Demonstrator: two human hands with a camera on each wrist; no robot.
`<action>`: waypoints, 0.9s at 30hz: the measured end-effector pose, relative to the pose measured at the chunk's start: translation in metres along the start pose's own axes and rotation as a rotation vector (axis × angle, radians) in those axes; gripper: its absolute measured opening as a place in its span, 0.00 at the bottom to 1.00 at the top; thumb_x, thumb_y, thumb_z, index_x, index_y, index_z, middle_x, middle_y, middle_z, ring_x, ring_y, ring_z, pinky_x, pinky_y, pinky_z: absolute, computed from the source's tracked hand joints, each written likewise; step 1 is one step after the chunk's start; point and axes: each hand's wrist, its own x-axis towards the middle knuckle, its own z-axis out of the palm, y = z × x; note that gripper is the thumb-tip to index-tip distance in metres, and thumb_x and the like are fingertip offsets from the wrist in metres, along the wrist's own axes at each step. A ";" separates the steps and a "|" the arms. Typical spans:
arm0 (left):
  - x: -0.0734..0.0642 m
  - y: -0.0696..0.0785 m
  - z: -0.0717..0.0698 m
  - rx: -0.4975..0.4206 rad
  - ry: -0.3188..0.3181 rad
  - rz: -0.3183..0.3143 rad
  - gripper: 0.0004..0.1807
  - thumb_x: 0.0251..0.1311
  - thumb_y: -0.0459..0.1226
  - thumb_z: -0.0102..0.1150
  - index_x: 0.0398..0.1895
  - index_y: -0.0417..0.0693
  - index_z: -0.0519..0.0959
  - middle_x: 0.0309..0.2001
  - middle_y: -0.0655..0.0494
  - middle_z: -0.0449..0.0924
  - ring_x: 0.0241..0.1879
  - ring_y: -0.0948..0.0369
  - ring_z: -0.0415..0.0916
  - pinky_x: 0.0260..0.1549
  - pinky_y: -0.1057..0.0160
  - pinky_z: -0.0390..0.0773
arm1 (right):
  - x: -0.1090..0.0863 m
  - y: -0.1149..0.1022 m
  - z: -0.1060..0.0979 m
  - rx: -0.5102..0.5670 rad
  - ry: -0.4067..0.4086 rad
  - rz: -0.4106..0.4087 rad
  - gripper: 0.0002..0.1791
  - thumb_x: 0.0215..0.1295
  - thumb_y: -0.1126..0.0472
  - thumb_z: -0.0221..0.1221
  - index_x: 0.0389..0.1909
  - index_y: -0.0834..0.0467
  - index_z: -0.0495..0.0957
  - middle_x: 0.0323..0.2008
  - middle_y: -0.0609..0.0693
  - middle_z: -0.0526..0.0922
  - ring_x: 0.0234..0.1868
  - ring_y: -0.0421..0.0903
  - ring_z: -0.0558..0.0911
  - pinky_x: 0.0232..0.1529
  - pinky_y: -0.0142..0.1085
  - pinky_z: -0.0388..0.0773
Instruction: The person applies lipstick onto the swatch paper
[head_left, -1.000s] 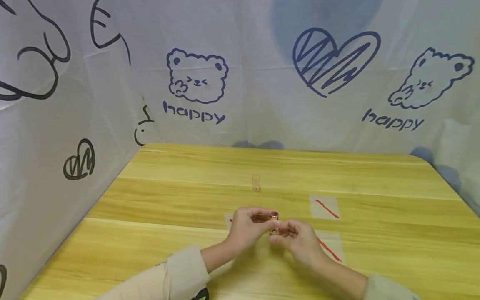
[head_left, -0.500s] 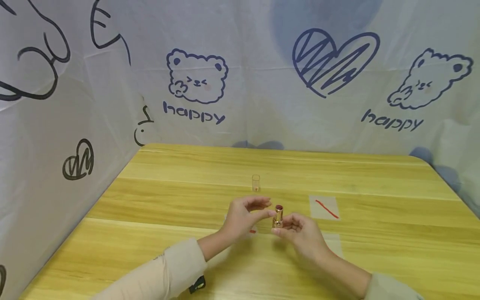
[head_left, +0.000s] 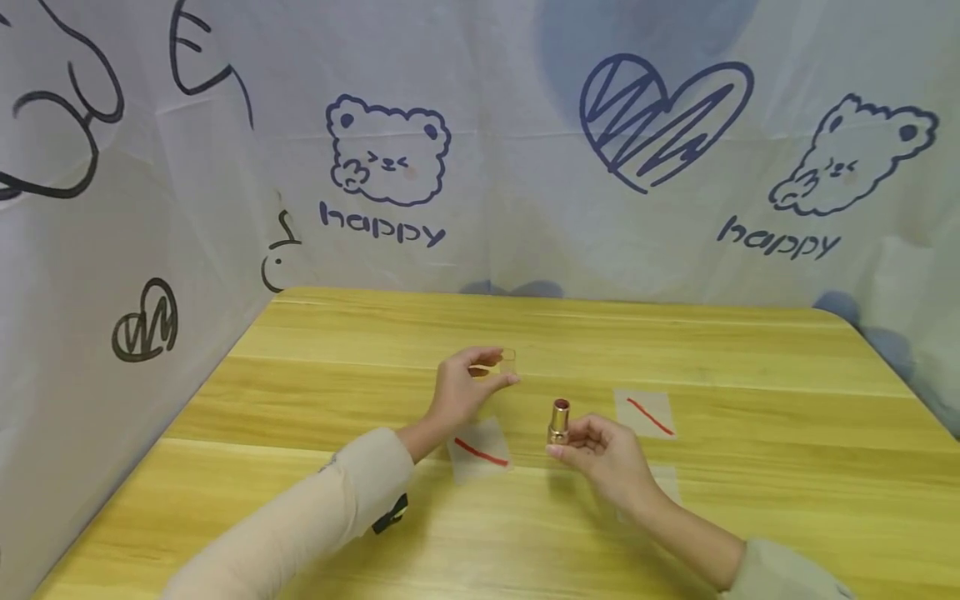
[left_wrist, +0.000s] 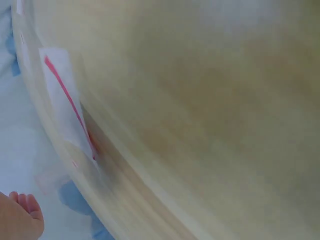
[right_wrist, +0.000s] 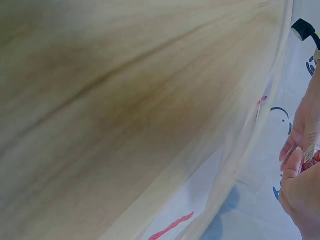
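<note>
An uncapped lipstick (head_left: 559, 422) with a gold tube and dark red tip stands upright in my right hand (head_left: 611, 462), which pinches its base between thumb and fingers above the table. In the right wrist view the lipstick's round base end (right_wrist: 309, 153) shows at the right hand's fingertips. Farther back, my left hand (head_left: 465, 387) has its thumb and fingers spread on either side of a clear cap (head_left: 509, 361) standing on the table. Whether they touch it I cannot tell. In the left wrist view a hand (left_wrist: 21, 218) shows at the lower left corner.
White paper patches with red lines lie on the wooden table (head_left: 300, 408): one near the left forearm (head_left: 480, 452), one at the right (head_left: 645, 413), another partly behind the right hand (head_left: 667, 481). A black object (head_left: 390, 515) shows beside the left sleeve. Printed cloth (head_left: 517, 167) hangs behind.
My left hand has come away from the lipstick and moved back and left to the clear cap. The right hand has raised the lipstick slightly and still holds it.
</note>
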 end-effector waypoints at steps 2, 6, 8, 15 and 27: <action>0.004 -0.003 0.000 0.014 -0.005 -0.012 0.23 0.45 0.33 0.70 0.47 0.33 0.78 0.46 0.36 0.80 0.47 0.44 0.76 0.47 0.49 0.78 | 0.000 0.000 -0.001 -0.002 0.000 -0.002 0.13 0.52 0.70 0.64 0.37 0.72 0.74 0.35 0.60 0.82 0.31 0.36 0.80 0.36 0.26 0.80; 0.012 -0.011 -0.001 0.078 -0.057 -0.041 0.27 0.47 0.34 0.70 0.51 0.31 0.75 0.51 0.35 0.77 0.50 0.43 0.74 0.49 0.48 0.77 | 0.000 0.000 -0.001 0.001 -0.005 -0.005 0.14 0.52 0.70 0.64 0.37 0.73 0.74 0.36 0.60 0.82 0.31 0.36 0.80 0.36 0.26 0.80; 0.016 -0.016 -0.002 0.117 -0.100 -0.066 0.29 0.48 0.35 0.69 0.54 0.31 0.73 0.53 0.35 0.75 0.51 0.43 0.73 0.51 0.48 0.76 | 0.000 0.000 -0.001 0.006 -0.008 -0.004 0.14 0.52 0.70 0.64 0.38 0.73 0.74 0.36 0.60 0.82 0.31 0.36 0.80 0.37 0.26 0.80; 0.025 -0.031 0.001 0.236 -0.205 -0.158 0.31 0.51 0.37 0.67 0.57 0.32 0.70 0.54 0.38 0.75 0.52 0.46 0.74 0.51 0.53 0.77 | 0.001 -0.002 -0.001 0.019 0.004 0.018 0.13 0.52 0.71 0.64 0.38 0.73 0.74 0.36 0.59 0.82 0.32 0.36 0.81 0.37 0.26 0.80; 0.046 -0.035 0.013 0.286 -0.263 -0.230 0.21 0.50 0.36 0.68 0.44 0.32 0.77 0.44 0.41 0.79 0.44 0.51 0.75 0.46 0.57 0.77 | 0.000 -0.001 -0.003 0.029 -0.007 -0.008 0.14 0.52 0.70 0.64 0.38 0.73 0.74 0.36 0.61 0.82 0.32 0.36 0.81 0.37 0.26 0.80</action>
